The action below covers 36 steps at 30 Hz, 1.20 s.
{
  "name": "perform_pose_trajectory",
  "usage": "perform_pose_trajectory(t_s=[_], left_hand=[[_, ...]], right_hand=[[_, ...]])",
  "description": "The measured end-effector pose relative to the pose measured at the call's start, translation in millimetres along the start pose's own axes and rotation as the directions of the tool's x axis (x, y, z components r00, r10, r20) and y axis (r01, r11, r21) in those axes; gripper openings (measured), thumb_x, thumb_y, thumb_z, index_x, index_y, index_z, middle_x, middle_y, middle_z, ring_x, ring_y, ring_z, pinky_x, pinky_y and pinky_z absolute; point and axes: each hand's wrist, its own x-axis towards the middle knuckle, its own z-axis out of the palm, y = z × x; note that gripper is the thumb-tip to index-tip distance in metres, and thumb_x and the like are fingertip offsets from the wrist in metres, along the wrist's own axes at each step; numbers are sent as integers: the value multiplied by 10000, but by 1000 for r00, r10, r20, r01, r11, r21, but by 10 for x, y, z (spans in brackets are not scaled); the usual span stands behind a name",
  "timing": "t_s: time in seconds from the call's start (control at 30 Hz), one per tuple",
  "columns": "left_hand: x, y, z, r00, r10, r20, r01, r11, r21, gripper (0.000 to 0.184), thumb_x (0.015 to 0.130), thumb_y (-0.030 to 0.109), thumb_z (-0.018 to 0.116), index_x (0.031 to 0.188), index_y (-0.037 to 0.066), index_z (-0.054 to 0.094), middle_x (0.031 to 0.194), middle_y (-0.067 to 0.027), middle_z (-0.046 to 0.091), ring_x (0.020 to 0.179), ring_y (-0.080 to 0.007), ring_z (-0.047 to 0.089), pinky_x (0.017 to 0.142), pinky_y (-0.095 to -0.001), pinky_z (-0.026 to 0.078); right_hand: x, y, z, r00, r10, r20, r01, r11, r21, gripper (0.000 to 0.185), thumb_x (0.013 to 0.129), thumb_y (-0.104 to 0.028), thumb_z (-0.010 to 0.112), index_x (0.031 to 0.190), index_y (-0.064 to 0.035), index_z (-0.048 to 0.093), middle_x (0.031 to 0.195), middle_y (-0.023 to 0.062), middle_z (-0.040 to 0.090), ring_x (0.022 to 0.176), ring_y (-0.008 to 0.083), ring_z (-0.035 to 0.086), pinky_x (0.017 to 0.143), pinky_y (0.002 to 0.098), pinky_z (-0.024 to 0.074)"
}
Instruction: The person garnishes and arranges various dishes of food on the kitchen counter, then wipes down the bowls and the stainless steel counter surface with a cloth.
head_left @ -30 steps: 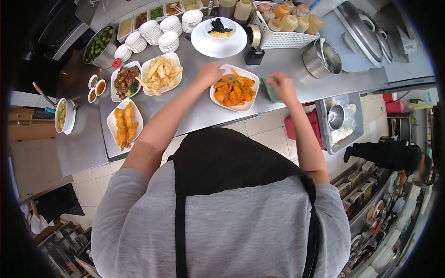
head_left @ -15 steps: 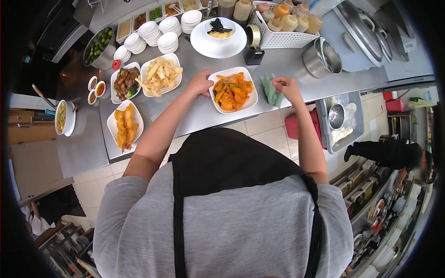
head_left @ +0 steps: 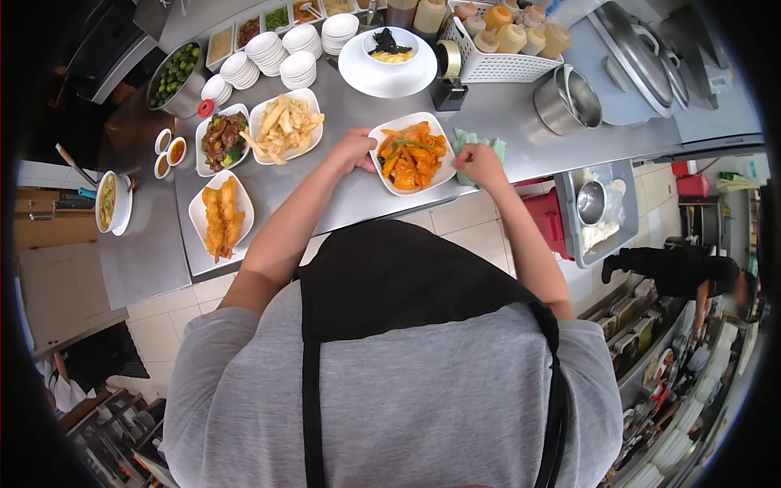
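Note:
A square white plate (head_left: 444,172) of orange-sauced food (head_left: 413,156) is on the steel counter in front of me. My left hand (head_left: 355,152) is at its left rim, fingers curled against the edge. Beside the right rim, my right hand (head_left: 480,163) is closed in a pinch on a green cloth (head_left: 490,145), most of which bunches up behind the fingers. Exactly where the fingertips meet the plate is hard to see.
Left on the counter are fries (head_left: 286,128), a meat dish (head_left: 224,142), fried pieces (head_left: 220,218) and sauce cups (head_left: 176,151). Behind are stacked white dishes (head_left: 264,50), a bowl (head_left: 391,49), a tape dispenser (head_left: 449,93), a bottle basket (head_left: 504,69) and a steel pot (head_left: 561,106). A person (head_left: 683,272) is at right.
My right hand and the cloth have come left to the plate's rim. My left hand has moved down from the plate's upper left to its left side. The plate has shifted slightly.

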Motion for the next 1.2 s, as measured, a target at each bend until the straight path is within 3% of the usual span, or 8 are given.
perform_pose_trajectory(t_s=[0.13, 0.3, 0.4, 0.63, 0.7, 0.93, 1.13, 1.2], left_hand=[[-52, 31, 24, 1000, 26, -12, -26, 999, 18, 386, 730, 39, 422, 1111, 3, 469, 826, -113, 591, 535, -155, 591, 460, -236, 520], [-41, 12, 13, 999, 40, -10, -40, 999, 11, 401, 725, 37, 420, 1122, 6, 467, 834, -116, 592, 544, -167, 596, 472, -246, 525], [-16, -10, -6, 1000, 22, 12, -22, 1000, -23, 401, 720, 33, 421, 1116, -2, 470, 834, -123, 591, 561, -178, 602, 481, -256, 529], [54, -75, -48, 1000, 16, 24, -15, 999, -47, 357, 728, 10, 413, 1076, -22, 484, 848, -156, 587, 597, -205, 615, 492, -273, 539], [18, -74, -39, 999, 23, 38, -21, 999, -39, 357, 732, 11, 413, 1081, -22, 477, 858, -148, 581, 616, -203, 615, 516, -281, 543], [-310, -324, -35, 999, 30, 41, -16, 949, -314, 574, 775, 32, 478, 1273, 35, 191, 962, -176, 549, 793, -251, 607, 686, -337, 537], [-212, -25, -226, 945, 236, -228, -121, 897, 425, 491, 761, 189, 555, 1202, 26, 415, 950, -174, 583, 842, -246, 599, 694, -357, 489], [-42, 149, -182, 855, 484, -184, -190, 624, 758, 390, 784, 246, 533, 1111, 34, 514, 973, -165, 588, 884, -269, 577, 751, -345, 459]], right_hand=[[-48, -27, -211, 984, 3, 178, -18, 997, 82, 77, 635, -93, 631, 693, -44, 617, 677, 99, 597, 648, 228, 584, 602, 302, 447], [10, -6, 5, 882, -472, 11, 469, 875, -120, 195, 681, -24, 536, 804, -128, 647, 796, 60, 572, 697, 225, 557, 621, 325, 458], [-96, -103, -36, 885, -461, 70, 445, 789, -424, 235, 696, -26, 501, 811, -165, 650, 806, 46, 548, 757, 221, 539, 653, 324, 468], [-75, -128, -71, 921, -362, 142, 385, 796, -467, 233, 705, -35, 497, 824, -165, 650, 826, 52, 563, 802, 225, 534, 692, 318, 450], [93, 25, -223, 784, -230, 577, 259, 965, 33, 170, 752, -65, 495, 826, -90, 646, 794, 51, 551, 776, 155, 512, 690, 279, 415], [-44, 479, -1007, 978, 98, 184, -151, 941, 304, 143, 743, -134, 580, 863, -67, 621, 726, 10, 574, 620, 82, 469, 540, 232, 378], [78, 447, -758, 954, 148, -261, 6, 860, 510, 213, 700, -182, 656, 812, -43, 539, 661, 25, 561, 546, 89, 464, 489, 242, 382], [232, 398, -447, 962, -24, -272, 47, 996, 76, 174, 707, -166, 637, 814, -55, 557, 732, 85, 585, 563, 184, 524, 538, 300, 426]])
